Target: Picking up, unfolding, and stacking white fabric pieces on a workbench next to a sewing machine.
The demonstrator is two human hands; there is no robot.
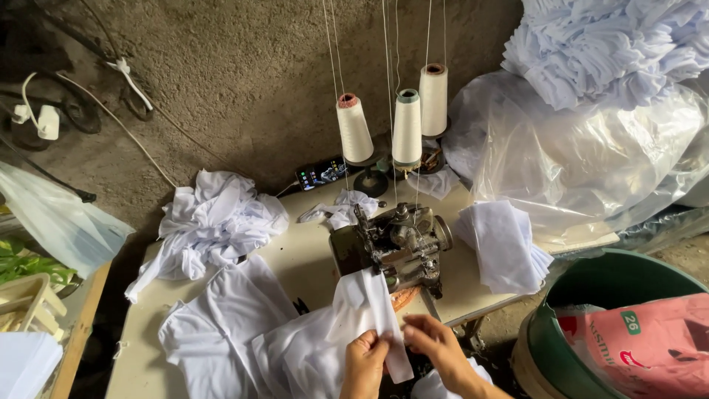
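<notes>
White cloth strip [384,325] — pinched by left hand [365,362] and right hand [436,343] — at the sewing machine [395,247].

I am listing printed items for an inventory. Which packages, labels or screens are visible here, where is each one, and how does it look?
Phone: at the table's back edge, left of the thread cones; dark slab, screen lit.
Pink sack: inside the green tub at lower right; crumpled, pink with a small green patch and red marks.
Clear plastic bag: right of the sewing machine; large, shiny, transparent.

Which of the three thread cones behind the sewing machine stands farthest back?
The right-hand cone, with the brown-rimmed top. It stands behind the middle cone, which has a green top, and the left cone, which has a reddish top.
</notes>
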